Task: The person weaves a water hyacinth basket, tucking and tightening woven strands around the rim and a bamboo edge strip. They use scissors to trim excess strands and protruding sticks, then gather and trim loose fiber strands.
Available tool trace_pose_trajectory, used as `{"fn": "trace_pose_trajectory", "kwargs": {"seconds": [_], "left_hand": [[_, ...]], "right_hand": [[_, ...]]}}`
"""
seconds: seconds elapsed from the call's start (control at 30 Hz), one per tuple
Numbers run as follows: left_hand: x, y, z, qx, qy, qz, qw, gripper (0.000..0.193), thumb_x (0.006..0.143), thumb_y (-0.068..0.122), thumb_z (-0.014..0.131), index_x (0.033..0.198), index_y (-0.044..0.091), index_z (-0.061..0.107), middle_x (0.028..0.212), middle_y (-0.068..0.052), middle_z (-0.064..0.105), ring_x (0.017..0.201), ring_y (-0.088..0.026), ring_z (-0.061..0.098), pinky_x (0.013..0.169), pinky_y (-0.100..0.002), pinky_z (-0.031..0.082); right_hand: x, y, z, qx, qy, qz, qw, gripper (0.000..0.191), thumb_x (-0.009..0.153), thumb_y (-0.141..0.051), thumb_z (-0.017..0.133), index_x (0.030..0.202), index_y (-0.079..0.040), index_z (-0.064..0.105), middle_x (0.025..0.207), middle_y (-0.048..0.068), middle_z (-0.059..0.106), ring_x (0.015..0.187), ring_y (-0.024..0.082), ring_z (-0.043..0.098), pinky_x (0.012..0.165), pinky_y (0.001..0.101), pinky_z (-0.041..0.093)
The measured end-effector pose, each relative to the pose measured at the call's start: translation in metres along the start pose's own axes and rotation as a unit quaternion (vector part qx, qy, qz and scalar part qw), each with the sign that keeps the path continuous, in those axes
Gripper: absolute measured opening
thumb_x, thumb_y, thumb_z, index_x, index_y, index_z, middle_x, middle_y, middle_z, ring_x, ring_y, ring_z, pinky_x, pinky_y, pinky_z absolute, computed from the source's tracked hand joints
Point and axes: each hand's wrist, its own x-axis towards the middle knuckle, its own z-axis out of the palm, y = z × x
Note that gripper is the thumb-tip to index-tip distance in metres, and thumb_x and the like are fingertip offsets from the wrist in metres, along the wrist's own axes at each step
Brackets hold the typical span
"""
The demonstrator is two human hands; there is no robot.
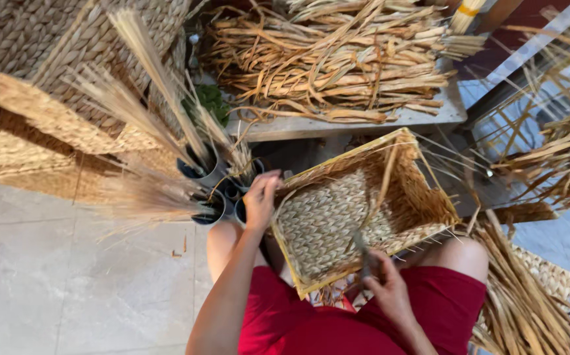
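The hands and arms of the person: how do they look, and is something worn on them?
Both arms are bare to above the elbow: no sleeves show. The left hand and the right hand have no gloves; no rings, watch or bracelets can be made out.

- The near rim of the woven basket [337, 217] is covered by the right hand [387, 283].
- A thin dark tool [362, 253] in that hand is blurred; its kind cannot be told.
- The stacked baskets [48, 85] are cut off at the top and left edges.
- The reed bundle [528, 309] is cropped at the bottom right.
- The pot [207, 209] mouths are masked by dry stalks.
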Motion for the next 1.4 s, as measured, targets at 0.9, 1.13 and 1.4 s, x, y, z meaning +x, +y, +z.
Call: {"fn": "trace_pose_trajectory", "kwargs": {"seconds": [0.9, 1.13, 1.4], "left_hand": [[0.389, -0.049, 0.248, 0.45, -0.13, 0.178, 0.865, 0.055, 0.092, 0.026, 0.075, 0.138, 0.006, 0.055, 0.145, -0.015, 0.052, 0.128, -0.036, 0.052, 0.103, -0.048, 0.044], [0.443, -0.086, 0.32, 0.566, -0.121, 0.242, 0.779, 0.067, 0.094, 0.022, 0.072, 0.154, 0.007, 0.045, 0.163, -0.011, 0.038, 0.141, -0.031, 0.043, 0.103, -0.048, 0.047], [0.429, -0.067, 0.336, 0.667, -0.179, 0.054, 0.721, 0.059, 0.087, 0.037, 0.076, 0.136, 0.012, 0.053, 0.126, -0.012, 0.056, 0.113, -0.032, 0.06, 0.077, -0.042, 0.056]], "right_hand": [[0.224, 0.024, -0.117, 0.274, -0.112, 0.107, 0.949, 0.077, 0.08, -0.033, 0.078, 0.146, -0.004, 0.05, 0.092, 0.009, 0.074, 0.069, 0.012, 0.062, 0.059, 0.0258, 0.047], [0.25, 0.043, -0.123, 0.331, -0.164, 0.125, 0.921, 0.083, 0.083, -0.03, 0.08, 0.15, -0.003, 0.04, 0.099, 0.014, 0.071, 0.075, 0.017, 0.065, 0.064, 0.0302, 0.051], [0.253, 0.042, -0.116, 0.347, -0.115, 0.172, 0.915, 0.081, 0.082, -0.029, 0.078, 0.149, -0.001, 0.042, 0.094, 0.013, 0.071, 0.076, 0.018, 0.067, 0.061, 0.0307, 0.05]]}}
